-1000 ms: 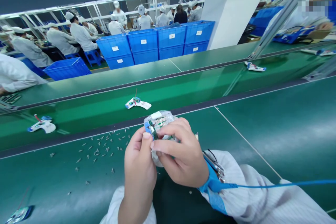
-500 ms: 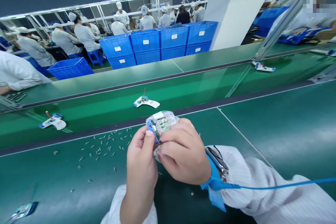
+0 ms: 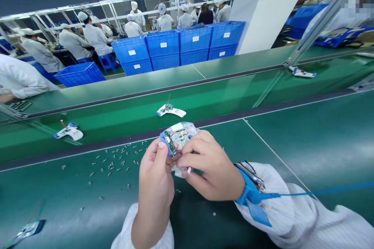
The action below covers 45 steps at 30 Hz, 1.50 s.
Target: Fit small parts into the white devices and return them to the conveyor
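Observation:
Both hands meet above the near green bench. My left hand [image 3: 156, 179] pinches a small green circuit board with a blue part [image 3: 168, 144] between thumb and fingers. My right hand [image 3: 212, 169] grips a clear plastic bag of small boards [image 3: 182, 134] from the right, its fingers curled round the bag. A blue wrist strap [image 3: 248, 192] with a coiled cord sits on my right wrist.
Several tiny metal parts [image 3: 112, 163] lie scattered on the bench to the left. White-and-blue assemblies [image 3: 171, 111] [image 3: 68, 131] [image 3: 302, 72] ride the conveyor belt behind. A small board [image 3: 26, 230] lies at the near left. Blue crates [image 3: 178, 46] and workers in white stand beyond.
The assemblies on the belt have drifted to the right. My hands have kept hold of the bag and board, shifting slightly, with my right hand lower on the bag.

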Available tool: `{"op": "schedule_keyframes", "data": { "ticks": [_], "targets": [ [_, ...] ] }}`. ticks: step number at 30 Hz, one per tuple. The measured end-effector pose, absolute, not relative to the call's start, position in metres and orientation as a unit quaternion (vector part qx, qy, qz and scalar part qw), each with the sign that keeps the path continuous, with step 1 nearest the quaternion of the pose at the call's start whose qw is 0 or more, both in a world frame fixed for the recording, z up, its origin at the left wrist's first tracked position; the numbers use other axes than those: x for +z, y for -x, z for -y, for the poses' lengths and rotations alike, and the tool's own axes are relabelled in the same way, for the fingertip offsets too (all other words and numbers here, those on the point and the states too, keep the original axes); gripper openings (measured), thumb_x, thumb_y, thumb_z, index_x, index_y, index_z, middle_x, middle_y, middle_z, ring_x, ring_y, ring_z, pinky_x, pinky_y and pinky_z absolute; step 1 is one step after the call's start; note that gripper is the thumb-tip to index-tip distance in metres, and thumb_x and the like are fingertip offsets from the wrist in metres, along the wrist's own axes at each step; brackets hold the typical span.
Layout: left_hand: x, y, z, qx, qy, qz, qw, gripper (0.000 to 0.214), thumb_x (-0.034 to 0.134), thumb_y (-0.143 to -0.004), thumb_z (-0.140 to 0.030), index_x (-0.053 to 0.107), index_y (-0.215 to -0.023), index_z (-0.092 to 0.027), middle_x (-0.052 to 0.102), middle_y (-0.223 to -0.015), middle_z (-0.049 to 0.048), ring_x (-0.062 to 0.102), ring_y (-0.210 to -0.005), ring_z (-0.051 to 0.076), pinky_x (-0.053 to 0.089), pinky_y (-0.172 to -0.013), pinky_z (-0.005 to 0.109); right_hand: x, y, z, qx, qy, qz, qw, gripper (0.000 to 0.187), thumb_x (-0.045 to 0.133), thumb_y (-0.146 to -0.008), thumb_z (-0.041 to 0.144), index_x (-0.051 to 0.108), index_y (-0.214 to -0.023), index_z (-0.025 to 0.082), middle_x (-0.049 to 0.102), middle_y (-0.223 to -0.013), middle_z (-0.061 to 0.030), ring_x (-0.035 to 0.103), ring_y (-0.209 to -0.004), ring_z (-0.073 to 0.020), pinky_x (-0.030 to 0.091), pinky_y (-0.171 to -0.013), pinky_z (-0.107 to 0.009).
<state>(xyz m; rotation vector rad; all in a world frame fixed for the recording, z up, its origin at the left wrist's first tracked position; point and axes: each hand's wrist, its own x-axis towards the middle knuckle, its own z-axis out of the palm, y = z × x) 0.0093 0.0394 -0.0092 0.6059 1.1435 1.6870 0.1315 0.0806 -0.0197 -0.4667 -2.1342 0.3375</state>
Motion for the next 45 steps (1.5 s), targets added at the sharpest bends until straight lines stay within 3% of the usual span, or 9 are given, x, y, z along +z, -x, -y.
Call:
{"op": "schedule_keyframes", "data": {
  "ticks": [3,7,11,17,25,33,38,45],
  "targets": [
    [-0.009,-0.008,-0.04,0.694,-0.26,-0.468,0.482,0.02,0.066,-0.078,-0.039,0.066,-0.076,-0.02,0.068,-0.072,0.0034,0.065,-0.068,0.019,0.052,-0.06,0.027,-0.021,-0.135,-0.085,0.143,0.182,0.869,0.437,0.019,0.048,-0.076,0.009,0.064,-0.082,0.018,0.061,-0.082,-0.0041,0.053,-0.079,-0.0163,0.039,-0.075,-0.035],
    [-0.01,-0.008,-0.039,0.688,-0.271,-0.474,0.478,0.02,0.065,-0.08,-0.039,0.066,-0.08,-0.019,0.068,-0.073,0.0032,0.065,-0.07,0.018,0.052,-0.063,0.026,-0.021,-0.135,-0.085,0.17,0.195,0.854,0.451,0.014,0.051,-0.082,0.012,0.063,-0.077,0.019,0.062,-0.078,-0.0027,0.054,-0.078,-0.0156,0.04,-0.075,-0.034],
    [-0.011,-0.009,-0.036,0.675,-0.288,-0.495,0.464,0.02,0.066,-0.081,-0.038,0.067,-0.089,-0.02,0.07,-0.082,0.0033,0.066,-0.077,0.018,0.053,-0.067,0.025,-0.014,-0.135,-0.081,0.288,0.246,0.8,0.466,0.02,0.048,-0.087,0.013,0.058,-0.071,0.018,0.063,-0.073,-0.0024,0.056,-0.078,-0.015,0.044,-0.074,-0.031],
    [-0.008,-0.008,-0.026,0.63,-0.359,-0.538,0.43,0.024,0.066,-0.081,-0.04,0.066,-0.098,-0.023,0.07,-0.092,0.0024,0.066,-0.082,0.016,0.053,-0.073,0.023,0.0,-0.14,-0.085,0.444,0.299,0.717,0.447,0.022,0.051,-0.085,0.016,0.064,-0.067,0.017,0.066,-0.075,-0.0027,0.06,-0.076,-0.0144,0.048,-0.067,-0.027],
    [-0.002,-0.009,-0.018,0.619,-0.414,-0.52,0.417,0.028,0.067,-0.08,-0.045,0.068,-0.099,-0.024,0.069,-0.086,0.003,0.064,-0.075,0.016,0.052,-0.066,0.023,0.026,-0.148,-0.094,0.359,0.197,0.827,0.385,0.029,0.05,-0.082,0.011,0.055,-0.055,0.019,0.052,-0.051,0.004,0.046,-0.058,-0.0105,0.04,-0.064,-0.027],
    [0.008,-0.01,-0.008,0.602,-0.412,-0.495,0.472,0.026,0.068,-0.079,-0.045,0.07,-0.097,-0.027,0.067,-0.075,0.0015,0.058,-0.061,0.013,0.047,-0.057,0.022,0.041,-0.152,-0.095,0.272,0.122,0.895,0.334,0.027,0.044,-0.079,0.005,0.046,-0.056,0.019,0.052,-0.052,0.0053,0.042,-0.053,-0.0087,0.037,-0.067,-0.028],
    [0.007,-0.007,-0.007,0.587,-0.447,-0.493,0.461,0.027,0.068,-0.079,-0.045,0.069,-0.097,-0.025,0.067,-0.078,0.0014,0.06,-0.069,0.015,0.047,-0.063,0.022,0.046,-0.157,-0.096,0.293,0.105,0.903,0.296,0.027,0.041,-0.08,0.007,0.05,-0.056,0.018,0.053,-0.052,0.0032,0.039,-0.053,-0.0097,0.035,-0.069,-0.028],
    [0.008,-0.003,-0.005,0.573,-0.446,-0.484,0.488,0.026,0.066,-0.081,-0.045,0.067,-0.098,-0.026,0.063,-0.072,-0.0016,0.051,-0.057,0.009,0.04,-0.052,0.018,0.048,-0.159,-0.099,0.356,0.089,0.883,0.292,0.025,0.044,-0.079,0.006,0.055,-0.058,0.015,0.052,-0.053,0.0034,0.039,-0.054,-0.0076,0.035,-0.075,-0.025]
  ]
}}
